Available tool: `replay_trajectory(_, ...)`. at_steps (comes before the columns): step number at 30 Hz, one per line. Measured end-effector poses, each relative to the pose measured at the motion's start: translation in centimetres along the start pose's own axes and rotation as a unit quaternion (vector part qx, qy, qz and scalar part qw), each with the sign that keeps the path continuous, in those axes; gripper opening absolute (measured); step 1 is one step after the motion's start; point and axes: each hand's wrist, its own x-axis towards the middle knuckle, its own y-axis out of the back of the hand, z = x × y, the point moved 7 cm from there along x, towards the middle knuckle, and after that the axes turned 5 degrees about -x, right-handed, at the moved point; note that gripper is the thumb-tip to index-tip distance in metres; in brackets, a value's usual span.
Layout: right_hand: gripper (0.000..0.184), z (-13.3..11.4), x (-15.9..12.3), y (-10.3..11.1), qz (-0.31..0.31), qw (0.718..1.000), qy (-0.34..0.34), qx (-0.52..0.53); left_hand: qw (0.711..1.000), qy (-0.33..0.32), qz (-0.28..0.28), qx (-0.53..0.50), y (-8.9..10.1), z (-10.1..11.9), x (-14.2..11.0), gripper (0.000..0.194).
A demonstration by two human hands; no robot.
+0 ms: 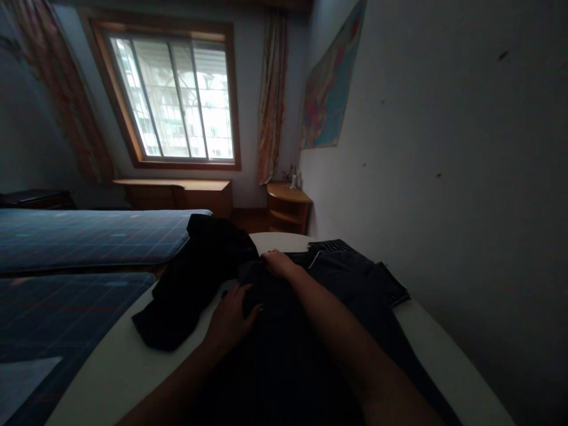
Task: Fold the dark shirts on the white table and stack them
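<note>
Shirt (346,275), dark with pale trim, lies across the round table (128,361), near its far edge. The left hand (231,313) rests there, thumb apart from fingers; whether the right hand (278,263), farther out, pinches cloth, I cannot tell. Anchoring one side should limit dragging. No writing is legible.

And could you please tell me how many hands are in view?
2: the left hand at the left edge of the dark short-sleeved shirt, and the right hand farther forward on it.
</note>
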Motion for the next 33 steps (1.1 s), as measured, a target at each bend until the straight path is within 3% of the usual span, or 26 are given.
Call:
replay_trajectory(5,0.030,0.9,0.7,0.2,0.008,1.000,0.009,-0.022,0.993,0.014,0.081,-0.080,1.7,-0.1,0.2,0.030)
replay_trajectory(11,0.035,3.3,0.5,2.3,0.093,0.990,-0.101,-0.036,0.962,0.070,0.209,-0.160,4.5,-1.9,0.6,0.028)
replay_trajectory(16,0.034,2.9,0.7,1.5,0.086,0.989,-0.118,-0.033,0.951,0.109,0.244,-0.154,6.0,-2.8,0.8,0.028)
replay_trajectory(19,0.032,2.2,1.2,0.7,0.056,0.994,-0.092,-0.029,0.962,0.077,0.219,-0.143,6.0,-2.3,0.7,0.029)
replay_trajectory(23,0.041,2.9,1.6,0.2,0.033,0.994,-0.096,-0.029,0.985,-0.072,0.104,-0.116,4.2,0.5,0.5,0.030)
replay_trajectory(26,0.047,4.0,2.0,-0.2,0.010,0.994,-0.105,-0.026,0.983,-0.154,0.029,-0.097,2.8,2.5,-0.1,0.032)
replay_trajectory(30,0.050,5.6,2.6,-1.0,-0.021,0.991,-0.129,-0.018,0.981,-0.172,0.015,-0.084,2.4,2.9,-0.3,0.031)
replay_trajectory(33,0.043,6.5,2.9,-1.3,-0.040,0.986,-0.161,-0.011,0.985,-0.144,0.033,-0.089,2.7,2.2,-0.1,0.029)
